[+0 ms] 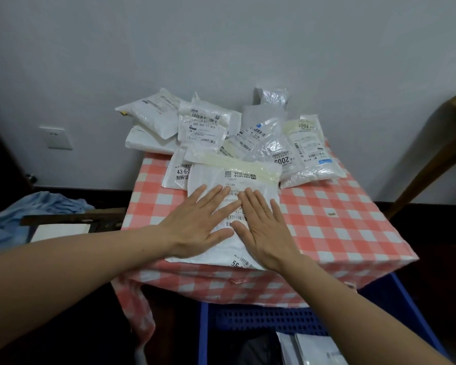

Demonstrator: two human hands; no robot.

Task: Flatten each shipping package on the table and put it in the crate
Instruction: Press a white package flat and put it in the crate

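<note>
A large white shipping package [211, 177] with printed labels and a strip of yellowish tape lies at the table's near edge. My left hand [200, 219] and my right hand [261, 225] both press flat on it, side by side, fingers straight and spread. Behind it lies a heap of several white and clear bubble packages [248, 133]. Below the table's front edge stands a blue plastic crate [395, 306], with white packages [308, 349] lying inside it.
The table wears a red-and-white checked cloth [340, 219], with a small scrap [331, 213] on its right part. Blue fabric [19, 214] and a dark bar lie to the left. A wooden piece [437, 156] leans at the right. A wall socket [55, 138] is at left.
</note>
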